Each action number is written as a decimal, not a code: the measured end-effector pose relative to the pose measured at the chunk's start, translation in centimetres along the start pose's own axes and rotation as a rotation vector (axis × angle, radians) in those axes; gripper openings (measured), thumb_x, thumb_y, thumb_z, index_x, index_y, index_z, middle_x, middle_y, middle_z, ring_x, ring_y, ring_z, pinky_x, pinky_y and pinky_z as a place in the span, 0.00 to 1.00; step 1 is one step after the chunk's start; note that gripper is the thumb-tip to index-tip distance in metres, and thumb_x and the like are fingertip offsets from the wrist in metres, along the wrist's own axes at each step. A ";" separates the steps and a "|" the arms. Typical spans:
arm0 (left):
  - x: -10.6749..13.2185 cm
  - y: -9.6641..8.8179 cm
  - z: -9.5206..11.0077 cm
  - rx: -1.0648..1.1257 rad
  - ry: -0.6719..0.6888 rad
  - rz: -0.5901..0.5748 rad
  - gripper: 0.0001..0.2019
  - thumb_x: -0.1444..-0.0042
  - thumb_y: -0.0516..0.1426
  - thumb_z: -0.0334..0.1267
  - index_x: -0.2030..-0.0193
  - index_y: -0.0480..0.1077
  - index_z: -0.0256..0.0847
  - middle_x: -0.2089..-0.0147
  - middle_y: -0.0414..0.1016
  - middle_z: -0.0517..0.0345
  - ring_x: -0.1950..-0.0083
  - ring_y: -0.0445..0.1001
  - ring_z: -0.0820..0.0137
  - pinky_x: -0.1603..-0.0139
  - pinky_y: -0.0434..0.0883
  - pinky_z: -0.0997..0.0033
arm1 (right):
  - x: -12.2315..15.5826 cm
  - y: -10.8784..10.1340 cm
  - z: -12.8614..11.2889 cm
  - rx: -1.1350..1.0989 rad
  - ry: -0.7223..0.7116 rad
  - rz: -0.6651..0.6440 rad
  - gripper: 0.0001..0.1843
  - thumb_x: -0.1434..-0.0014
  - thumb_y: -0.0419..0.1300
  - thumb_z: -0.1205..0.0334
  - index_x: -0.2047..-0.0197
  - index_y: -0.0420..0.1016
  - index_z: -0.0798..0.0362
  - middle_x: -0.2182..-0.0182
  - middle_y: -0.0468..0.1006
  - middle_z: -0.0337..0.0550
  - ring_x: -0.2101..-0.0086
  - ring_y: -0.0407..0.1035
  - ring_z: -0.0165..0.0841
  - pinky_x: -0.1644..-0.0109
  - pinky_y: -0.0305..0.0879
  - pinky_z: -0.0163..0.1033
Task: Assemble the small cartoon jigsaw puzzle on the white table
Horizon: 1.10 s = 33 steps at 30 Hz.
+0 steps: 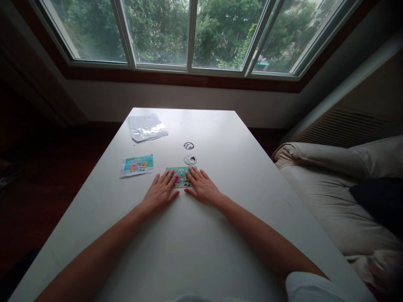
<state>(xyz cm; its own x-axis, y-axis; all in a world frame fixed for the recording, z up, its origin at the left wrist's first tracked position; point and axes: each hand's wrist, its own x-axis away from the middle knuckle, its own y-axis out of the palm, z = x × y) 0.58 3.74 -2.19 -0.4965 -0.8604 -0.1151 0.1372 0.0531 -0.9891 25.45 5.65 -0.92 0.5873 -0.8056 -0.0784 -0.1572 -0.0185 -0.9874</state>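
Observation:
A small colourful cartoon picture card point(181, 178) lies flat on the white table point(201, 235). My left hand point(160, 191) rests on its left side, palm down with the fingers stretched out. On the right side lies my right hand point(203, 186), also flat with its fingers spread. Both hands cover the ends of the card, so only its middle shows. Just beyond the card are two round black-and-white pieces, a nearer disc point(190, 160) and a farther disc point(189, 146). I cannot make out what they are.
Left of my hands lies a sheet with a cartoon picture point(137, 165). Papers in a clear plastic sleeve point(147, 127) lie at the far left of the table. A beige sofa point(315, 188) stands along the right, and a window point(189, 37) is behind the table.

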 end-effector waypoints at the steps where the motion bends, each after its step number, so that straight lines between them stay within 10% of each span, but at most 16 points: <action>1: 0.0 0.0 0.0 0.003 0.003 -0.005 0.34 0.30 0.43 0.57 0.23 0.46 0.43 0.21 0.42 0.51 0.21 0.41 0.58 0.24 0.43 0.46 | 0.0 0.1 -0.1 0.005 0.006 -0.011 0.43 0.31 0.40 0.35 0.24 0.45 0.56 0.26 0.43 0.52 0.27 0.36 0.43 0.25 0.35 0.53; 16: -0.2 0.0 0.3 0.042 -0.020 0.020 0.36 0.32 0.44 0.60 0.24 0.48 0.42 0.22 0.45 0.48 0.22 0.43 0.57 0.24 0.43 0.47 | -1.0 0.5 -0.2 0.022 0.133 -0.013 0.47 0.32 0.38 0.32 0.24 0.45 0.59 0.25 0.39 0.55 0.27 0.34 0.44 0.25 0.35 0.54; 25: -1.5 -0.1 0.0 -0.003 0.031 -0.030 0.32 0.31 0.46 0.46 0.23 0.46 0.39 0.21 0.41 0.49 0.21 0.42 0.59 0.24 0.43 0.48 | -1.5 -0.6 -0.2 -0.021 -0.168 -0.033 0.43 0.30 0.41 0.36 0.23 0.41 0.57 0.26 0.44 0.54 0.27 0.37 0.42 0.25 0.36 0.54; 33: -2.1 0.3 -0.2 0.008 0.031 -0.001 0.32 0.30 0.45 0.50 0.23 0.46 0.41 0.22 0.45 0.48 0.21 0.43 0.59 0.24 0.43 0.48 | -2.7 0.4 -0.9 0.003 -0.044 0.025 0.45 0.31 0.40 0.33 0.24 0.46 0.57 0.26 0.43 0.55 0.27 0.37 0.44 0.25 0.37 0.55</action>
<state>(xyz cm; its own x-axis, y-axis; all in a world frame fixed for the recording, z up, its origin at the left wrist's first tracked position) 1.48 5.66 -2.27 -0.5232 -0.8442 -0.1166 0.1435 0.0476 -0.9885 23.13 7.27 -0.97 0.6180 -0.7786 -0.1087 -0.1694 0.0031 -0.9855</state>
